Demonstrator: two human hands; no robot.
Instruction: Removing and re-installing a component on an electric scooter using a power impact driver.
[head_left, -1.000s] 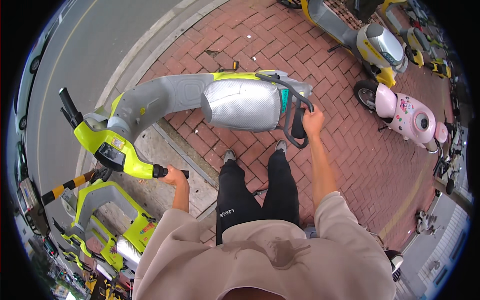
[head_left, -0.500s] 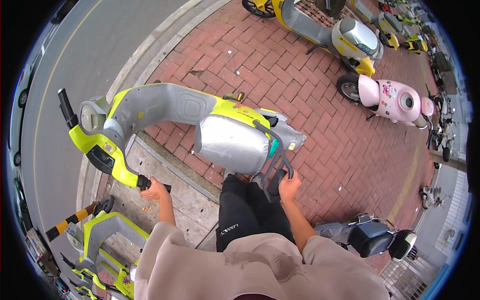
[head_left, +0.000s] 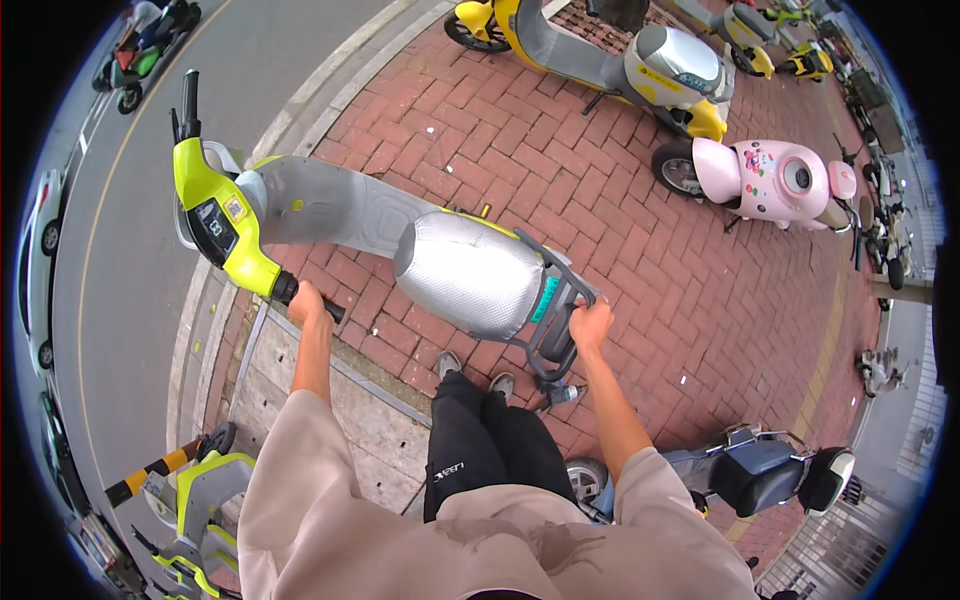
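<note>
A yellow-green and grey electric scooter (head_left: pixel 345 205) stands just ahead of me, its front toward the left. My left hand (head_left: pixel 312 302) is wrapped round the black grip (head_left: pixel 335 313) at the near end of its handlebar. Behind the silver-covered seat (head_left: pixel 470 275), my right hand (head_left: pixel 591 325) is closed on the dark grey rear rack (head_left: pixel 562 262). The far handlebar end (head_left: pixel 190 105) is free. A small display (head_left: pixel 214 232) on the handlebar is lit. Both my shoes (head_left: pixel 450 362) are on the paving beside the scooter.
Ahead right stand a yellow scooter (head_left: pixel 590 70) and a pink scooter (head_left: pixel 775 180). A blue-grey scooter (head_left: pixel 750 470) is close at my right, green shared scooters (head_left: pixel 205 490) at lower left. A kerb (head_left: pixel 330 85) borders the road (head_left: pixel 135 230), where a rider's scooter (head_left: pixel 140 60) and cars appear.
The scooter's body has tipped toward upright and its handlebar has turned. Both my hands keep their hold, the right one shifting slightly forward. A scooter rider has appeared on the road.
</note>
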